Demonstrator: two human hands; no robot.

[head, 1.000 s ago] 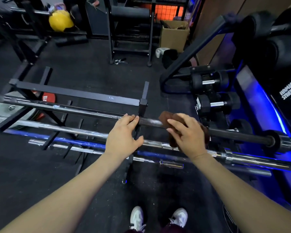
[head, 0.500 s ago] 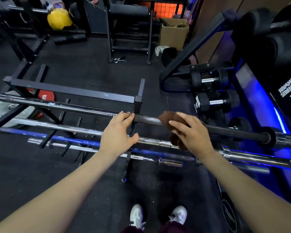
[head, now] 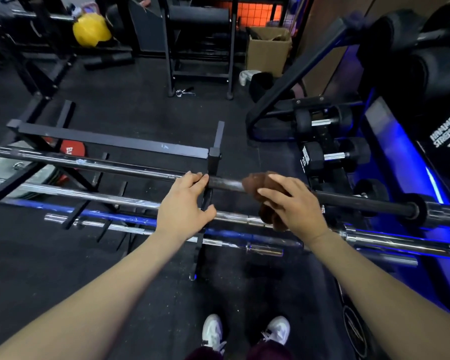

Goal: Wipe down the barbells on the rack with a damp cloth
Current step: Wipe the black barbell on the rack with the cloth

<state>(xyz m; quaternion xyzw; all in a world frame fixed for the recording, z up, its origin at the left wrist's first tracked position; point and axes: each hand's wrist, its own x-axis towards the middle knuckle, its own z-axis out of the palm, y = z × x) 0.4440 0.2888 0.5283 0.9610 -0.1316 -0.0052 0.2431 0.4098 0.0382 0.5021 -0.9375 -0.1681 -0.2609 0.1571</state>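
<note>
- Evidently the top barbell (head: 348,201), crossing mid-frame on the rack (head: 213,162), looks heavy and rigid.
- Left hand (head: 185,206) grips it beside the rack upright.
- Right hand (head: 296,206) clutches the soft brown cloth (head: 260,183) wrapped round the shaft.

Dim overall; black rubber floor (head: 115,268) swallowing most light. Strong blue glow at 3 to 4 o'clock, cast from a bright blue light strip (head: 438,188) and mirrored along the chrome steel barbell shafts (head: 94,196). Orange-red glow at 12 o'clock behind a black wire mesh panel (head: 257,11). Pale glare streaks on the dark steel top barbell (head: 226,182). Both bare forearms evenly lit from above, without hard shadows. Marked wide-angle distortion: straight bars bowed, forearms stretched toward 5 and 7 o'clock. Softness and smear at 1 to 2 o'clock on the large black round dumbbell heads (head: 426,42). Centre reasonably sharp; slight compression haze throughout.
</note>
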